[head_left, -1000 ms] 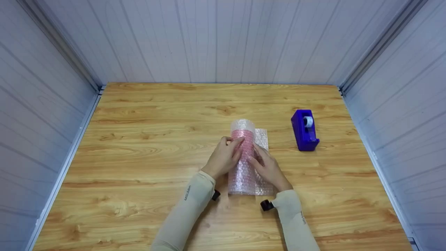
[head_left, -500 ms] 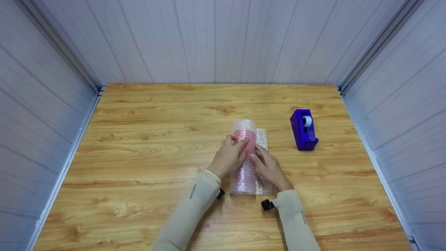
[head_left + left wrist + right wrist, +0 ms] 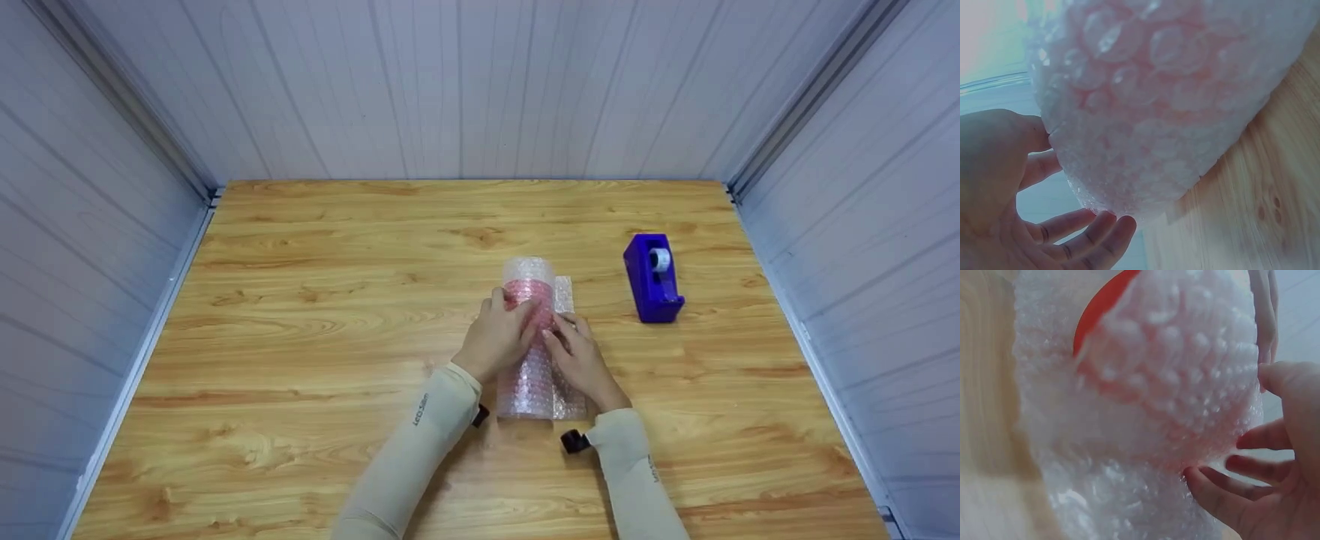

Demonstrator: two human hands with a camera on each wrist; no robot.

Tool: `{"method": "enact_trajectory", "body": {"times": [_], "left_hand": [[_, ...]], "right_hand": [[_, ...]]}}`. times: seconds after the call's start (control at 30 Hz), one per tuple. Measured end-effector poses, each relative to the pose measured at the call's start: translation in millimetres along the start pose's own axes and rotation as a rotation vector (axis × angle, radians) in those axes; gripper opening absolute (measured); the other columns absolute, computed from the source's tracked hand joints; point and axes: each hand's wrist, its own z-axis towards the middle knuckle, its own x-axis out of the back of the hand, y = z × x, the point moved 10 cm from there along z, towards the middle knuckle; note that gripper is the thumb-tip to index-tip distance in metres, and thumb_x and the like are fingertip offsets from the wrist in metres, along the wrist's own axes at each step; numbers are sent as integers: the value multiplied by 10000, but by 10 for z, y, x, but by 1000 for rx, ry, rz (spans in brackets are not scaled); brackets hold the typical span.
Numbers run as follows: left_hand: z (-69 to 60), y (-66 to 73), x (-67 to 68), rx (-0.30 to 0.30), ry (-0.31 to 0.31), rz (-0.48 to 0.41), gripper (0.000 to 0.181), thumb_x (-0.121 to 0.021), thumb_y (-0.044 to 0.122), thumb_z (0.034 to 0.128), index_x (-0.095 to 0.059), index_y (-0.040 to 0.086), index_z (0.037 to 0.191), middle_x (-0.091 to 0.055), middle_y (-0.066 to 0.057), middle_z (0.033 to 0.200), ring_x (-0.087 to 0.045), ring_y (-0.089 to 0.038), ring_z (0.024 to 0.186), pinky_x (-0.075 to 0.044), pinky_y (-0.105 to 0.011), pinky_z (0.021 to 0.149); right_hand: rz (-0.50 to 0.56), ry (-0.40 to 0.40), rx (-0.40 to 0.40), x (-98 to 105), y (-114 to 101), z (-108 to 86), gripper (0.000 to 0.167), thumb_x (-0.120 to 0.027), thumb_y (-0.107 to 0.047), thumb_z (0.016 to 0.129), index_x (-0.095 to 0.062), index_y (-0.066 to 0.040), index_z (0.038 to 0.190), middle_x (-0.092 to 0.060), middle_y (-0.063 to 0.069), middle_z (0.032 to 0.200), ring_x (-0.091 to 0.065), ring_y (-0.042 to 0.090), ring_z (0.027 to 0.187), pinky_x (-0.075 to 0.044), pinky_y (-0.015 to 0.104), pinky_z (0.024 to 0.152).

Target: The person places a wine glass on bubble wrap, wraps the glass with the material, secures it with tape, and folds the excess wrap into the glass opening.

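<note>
A red cylindrical object [image 3: 1095, 312] is wrapped in bubble wrap [image 3: 527, 390] near the middle of the table, the roll lying lengthwise. Its red shows through the clear layers; one red end is visible in the right wrist view. A flat strip of the wrap [image 3: 564, 296] lies along the roll's right side. My left hand [image 3: 495, 334] holds the roll from the left, thumb on top and fingers curved at its side. From the right, my right hand [image 3: 585, 360] grips the roll's lower edge beside the strip, thumb against the wrap. Some fingertips are hidden by the roll.
A blue tape dispenser [image 3: 654, 281] with a roll of clear tape [image 3: 659, 260] stands to the right of the wrap. The wooden table [image 3: 300, 337] is bounded by pale panel walls [image 3: 465, 90] at the back and both sides.
The wrapped roll has turned and shifted slightly right, and the flat strip beside it has narrowed. My left hand has moved right with it; the right hand has barely moved.
</note>
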Motion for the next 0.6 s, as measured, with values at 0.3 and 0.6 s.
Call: {"method": "enact_trajectory", "body": {"times": [0.3, 0.6], "left_hand": [[20, 48, -6, -6, 19, 34, 398, -500, 375, 1049, -643, 167, 1356, -500, -269, 1253, -558, -356, 1051, -571, -434, 744], [35, 109, -12, -6, 18, 82, 404, -484, 390, 1051, -646, 165, 1345, -477, -291, 1269, -565, -361, 1018, -576, -418, 709]], "right_hand": [[81, -40, -83, -21, 60, 1, 521, -523, -250, 1059, -428, 46, 1477, -529, 205, 1385, -528, 343, 1248, -411, 467, 1061], [173, -68, -166, -37, 153, -4, 556, -507, -303, 1064, -393, 3, 1513, -451, 215, 1487, -475, 368, 1322, -448, 462, 1032]]}}
